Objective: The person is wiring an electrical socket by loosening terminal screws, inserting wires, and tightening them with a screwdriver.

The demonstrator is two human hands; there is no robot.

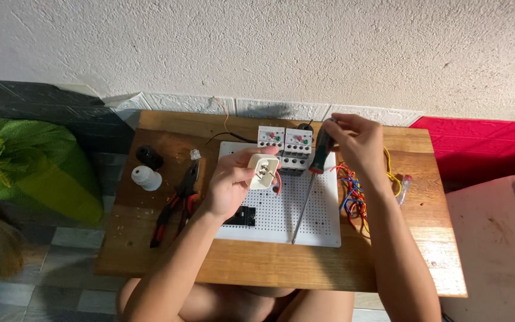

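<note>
view: we look down from our head at a small wooden table (281, 268) set against a rough white wall.
left hand: our left hand (229, 179) is raised over the white perforated board (305, 209), fingers curled and pressed around a small cream socket piece (264, 171), its open face tipped toward us; a short red wire (279, 183) hangs from it.
right hand: our right hand (356, 143) is closed around the top of a screwdriver (312, 185) with a dark handle and red collar.
key relation: the screwdriver lies just right of the socket piece; its long shaft slants down and left, tip resting low on the board, below the piece and pointing away from it. the right hand is the nearer one to the tool's handle; the two hands are near but apart.
pose: both forearms reach forward from the bottom edge, the right wrist bent over the handle.
around: two grey-white relay blocks (284, 149) stand at the board's far edge, behind the hands; red-handled pliers (177, 206) lie left of the board; a tangle of coloured wires (353, 194) lies to the right; a white bulb holder (146, 177) and a black one (149, 157) sit at far left.
</note>
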